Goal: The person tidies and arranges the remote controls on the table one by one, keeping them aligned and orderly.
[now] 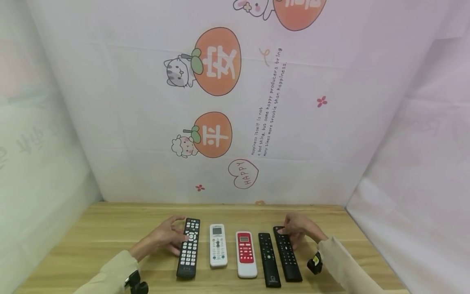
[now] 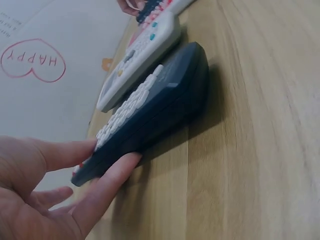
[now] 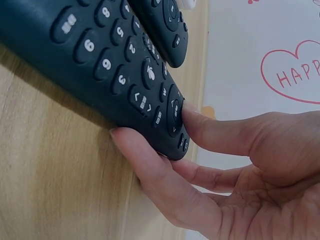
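Observation:
Five items lie in a row, all remote controls. At the left end is a black remote control with white buttons (image 1: 189, 250); my left hand (image 1: 166, 237) pinches its upper part. In the left wrist view, the thumb lies on the button face and a finger (image 2: 107, 187) along the side. The black remote control at the right end (image 1: 288, 257) has dark buttons with white markings. My right hand (image 1: 299, 227) pinches its top end, thumb (image 3: 220, 131) at one edge and a finger (image 3: 145, 155) at the other.
Between the hands are a white remote control (image 1: 218, 255), a red-and-white remote control (image 1: 247, 265) and another black remote control (image 1: 269, 261). They lie on a wooden table (image 1: 110, 228). A printed white cloth (image 1: 147, 171) hangs behind, with more cloth at both sides.

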Demonstrator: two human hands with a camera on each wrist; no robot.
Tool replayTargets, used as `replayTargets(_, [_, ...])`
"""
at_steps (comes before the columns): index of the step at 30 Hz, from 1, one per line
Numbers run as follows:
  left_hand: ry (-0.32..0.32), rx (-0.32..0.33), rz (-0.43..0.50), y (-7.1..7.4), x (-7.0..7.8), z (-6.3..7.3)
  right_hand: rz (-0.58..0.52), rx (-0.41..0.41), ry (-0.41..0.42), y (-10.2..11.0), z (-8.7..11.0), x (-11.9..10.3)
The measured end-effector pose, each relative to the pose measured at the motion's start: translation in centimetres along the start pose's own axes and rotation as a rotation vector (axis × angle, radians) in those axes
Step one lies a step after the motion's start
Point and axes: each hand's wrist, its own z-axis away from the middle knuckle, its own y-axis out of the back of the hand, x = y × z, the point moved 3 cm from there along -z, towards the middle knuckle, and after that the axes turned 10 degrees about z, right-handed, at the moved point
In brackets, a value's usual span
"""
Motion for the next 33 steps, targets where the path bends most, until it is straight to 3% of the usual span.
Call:
replayTargets(7, [-0.030,0.012,-0.097,-0.05,0.31,0.31,0.046,0.011,0.012,0.02,0.04,-0.35])
replayTargets(22, [-0.025,0.062,-0.133,-0.31,0.58,0.62,0.044,-0.009,-0.022,0.22,-0.36,-0.30])
replayTargets(33, [-0.054,0.047,-0.137,-0.28,0.85,0.87,0.036,-0.001,0.014,0.45,0.05,-0.37])
